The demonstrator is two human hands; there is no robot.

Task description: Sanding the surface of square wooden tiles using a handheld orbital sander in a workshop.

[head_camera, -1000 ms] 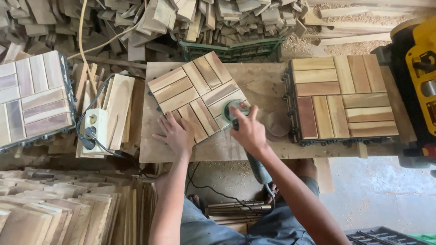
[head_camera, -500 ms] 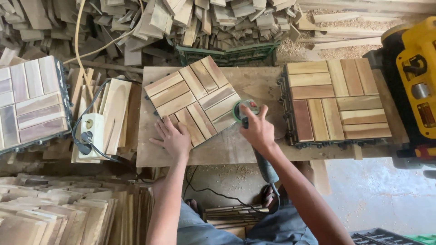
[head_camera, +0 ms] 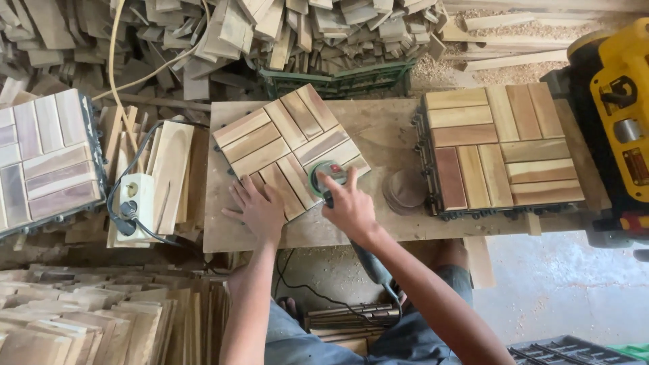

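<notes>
Your right hand point(head_camera: 351, 206) has its fingers curled tight round the green sander point(head_camera: 329, 177), palm on top, pressing it onto the near right corner of the wooden deck tile point(head_camera: 287, 145). Your left hand point(head_camera: 257, 209) lies flat, fingers spread wide, gripping nothing, just pinning the tile's near corner to the workbench point(head_camera: 385, 128).

Vs 0.5 s ago: sander and right hand sit a bit further in on that same corner, approx. where they were 1 s back; left hand hasn't shifted off its spot. Tile is at the same skewed angle.

The sander's cable runs down past your wrist toward your lap. Just right of the sander lies a round sanding disc point(head_camera: 403, 190), and beyond it a second tile point(head_camera: 503, 149), square to the bench edge. A yellow machine point(head_camera: 622, 115) is at far right. A power strip point(head_camera: 134, 199) rests on offcuts left of the bench, w/ a third tile point(head_camera: 47, 159) beside it. A heap of wood scraps point(head_camera: 270, 34) lies behind.
</notes>
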